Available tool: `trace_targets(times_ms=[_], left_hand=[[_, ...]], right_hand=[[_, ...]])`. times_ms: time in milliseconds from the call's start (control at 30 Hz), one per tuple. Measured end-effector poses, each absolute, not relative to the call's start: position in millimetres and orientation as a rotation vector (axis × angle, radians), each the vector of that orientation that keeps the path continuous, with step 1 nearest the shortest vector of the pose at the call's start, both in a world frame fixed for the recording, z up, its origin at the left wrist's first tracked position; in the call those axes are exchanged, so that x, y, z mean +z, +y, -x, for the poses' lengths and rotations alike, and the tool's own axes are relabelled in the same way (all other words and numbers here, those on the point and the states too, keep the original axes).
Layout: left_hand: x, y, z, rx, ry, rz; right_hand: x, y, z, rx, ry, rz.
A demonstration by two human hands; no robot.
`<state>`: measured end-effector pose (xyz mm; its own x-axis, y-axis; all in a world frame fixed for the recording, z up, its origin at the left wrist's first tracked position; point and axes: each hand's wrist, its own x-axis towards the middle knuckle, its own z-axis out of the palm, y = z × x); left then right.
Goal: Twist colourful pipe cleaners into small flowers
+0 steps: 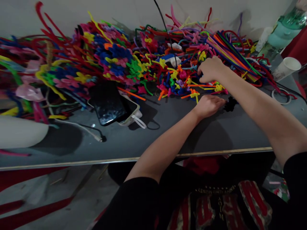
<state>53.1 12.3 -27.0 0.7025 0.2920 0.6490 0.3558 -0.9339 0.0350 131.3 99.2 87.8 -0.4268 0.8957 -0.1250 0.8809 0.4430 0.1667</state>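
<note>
Black and fuzzy, a small flower [230, 104] is at the fingertips of the left hand [209, 106], low over the grey table [165, 127]. The left fingers are bent and close together, but I cannot tell if they pinch the flower or only sit next to it.

The right hand [212, 68] is farther back, at the front of a big messy heap of bright fuzzy sticks [229, 56]. Its fingers curl down, and their tips are partly hidden, so I cannot tell if they grip anything. A yellow flower [202, 56] is just beside this hand. Orange sticks [200, 85] poke out between the two hands.

More fuzzy flowers [115, 60], blue, pink, yellow and green, are piled up on the left part of the heap. In front of them lies a black phone [107, 102], on top of a pale thing with a white loop [139, 121]. A white cord [83, 127] lies on the table to the left of the phone. Over on the right, a paper cup [286, 68] leans to one side, near a green see-through bottle [279, 35]. A white ring [281, 96] lies in front of the cup.
</note>
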Motion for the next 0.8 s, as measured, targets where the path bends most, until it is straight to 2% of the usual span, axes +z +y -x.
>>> trace_targets(times_ms=[133,533,700,800], left_hand=[[-29.2,14.3,-52.5,-1.067,-0.512,2.775],[-26.3,14.3,-51.8,-0.991,-0.583,2.883],[-26.7,16.5,-49.7,-1.03,-0.614,2.865],[-28.2,18.3,-50.4,-1.083,-0.661,2.84]], right_hand=[[77.3,91.8,-117.4,0.261,2.595,-1.499],[50.7,109.1,-129.0,-0.079,2.663,-1.44],[65.7,107.0,-141.9,-0.14,2.84,-1.391],[83.1,105.8,-161.0,-0.22,2.902,-1.56]])
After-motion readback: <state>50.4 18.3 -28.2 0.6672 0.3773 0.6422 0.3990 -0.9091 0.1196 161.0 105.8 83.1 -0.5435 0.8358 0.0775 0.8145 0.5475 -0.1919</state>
